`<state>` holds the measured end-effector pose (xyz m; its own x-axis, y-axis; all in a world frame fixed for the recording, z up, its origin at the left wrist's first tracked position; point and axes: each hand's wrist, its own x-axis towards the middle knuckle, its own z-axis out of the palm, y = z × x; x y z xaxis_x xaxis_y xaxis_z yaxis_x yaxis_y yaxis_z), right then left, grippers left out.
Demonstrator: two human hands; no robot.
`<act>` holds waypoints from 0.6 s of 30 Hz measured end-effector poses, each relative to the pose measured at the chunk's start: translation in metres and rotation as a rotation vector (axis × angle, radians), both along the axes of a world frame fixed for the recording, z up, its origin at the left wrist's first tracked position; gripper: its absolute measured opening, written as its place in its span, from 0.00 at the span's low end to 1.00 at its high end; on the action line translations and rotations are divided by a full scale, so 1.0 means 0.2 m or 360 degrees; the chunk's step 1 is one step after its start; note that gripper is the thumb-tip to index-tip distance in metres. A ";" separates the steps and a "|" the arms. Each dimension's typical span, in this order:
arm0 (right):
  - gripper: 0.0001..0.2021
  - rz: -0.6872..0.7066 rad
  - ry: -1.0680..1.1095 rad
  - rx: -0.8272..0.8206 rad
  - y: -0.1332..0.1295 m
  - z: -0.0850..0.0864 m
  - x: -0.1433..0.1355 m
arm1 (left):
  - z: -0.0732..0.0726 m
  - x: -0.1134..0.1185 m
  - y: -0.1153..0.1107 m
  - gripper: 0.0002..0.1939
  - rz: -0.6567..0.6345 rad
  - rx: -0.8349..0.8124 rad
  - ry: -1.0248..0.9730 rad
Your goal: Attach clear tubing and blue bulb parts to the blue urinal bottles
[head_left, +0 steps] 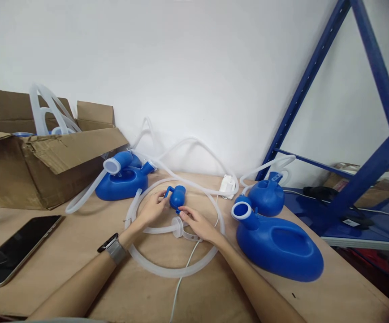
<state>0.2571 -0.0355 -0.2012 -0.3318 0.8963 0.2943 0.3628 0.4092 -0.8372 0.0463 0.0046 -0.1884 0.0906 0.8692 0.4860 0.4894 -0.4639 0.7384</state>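
My left hand [154, 207], with a watch on its wrist, pinches the hooked side arm of a small blue plastic spout fitting [178, 196]. At the fitting's lower end, the fingers of my right hand [197, 223] grip a small tab or nozzle, partly hidden by the fingertips. Just below lies a translucent cap [177, 227] with a strap, joined to a coiled clear hose [177, 272] that rings both hands on the table. To the right, a blue portable urinal bottle [280, 249] rests on its side with its white-rimmed mouth facing up and left.
Another blue urinal bottle [122, 184] stands back left, beside an open cardboard box [63, 157] of hoses. A further blue bottle [267, 197] sits at the back right. A phone [16, 251] lies at left, a white power adapter [227, 186] behind. Blue shelving [302, 85] borders the right.
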 end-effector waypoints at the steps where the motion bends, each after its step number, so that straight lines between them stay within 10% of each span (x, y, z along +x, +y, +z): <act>1: 0.23 -0.0003 -0.0007 -0.0013 0.00 0.00 0.00 | 0.02 -0.01 0.00 0.19 0.0021 -0.0029 0.0068; 10: 0.36 -0.0150 -0.0225 -0.0052 0.01 -0.04 0.03 | 0.28 -0.44 -0.06 0.18 0.0641 -0.0515 0.0984; 18: 0.25 -0.0128 -0.0036 0.0312 -0.12 0.24 0.01 | 0.16 -0.54 -0.09 0.17 0.0462 -0.0764 0.1209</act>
<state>0.2591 -0.0590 -0.1527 -0.2700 0.8464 0.4591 0.4186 0.5325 -0.7357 -0.0616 -0.0126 -0.1564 -0.0154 0.9994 -0.0300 0.9667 0.0225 0.2548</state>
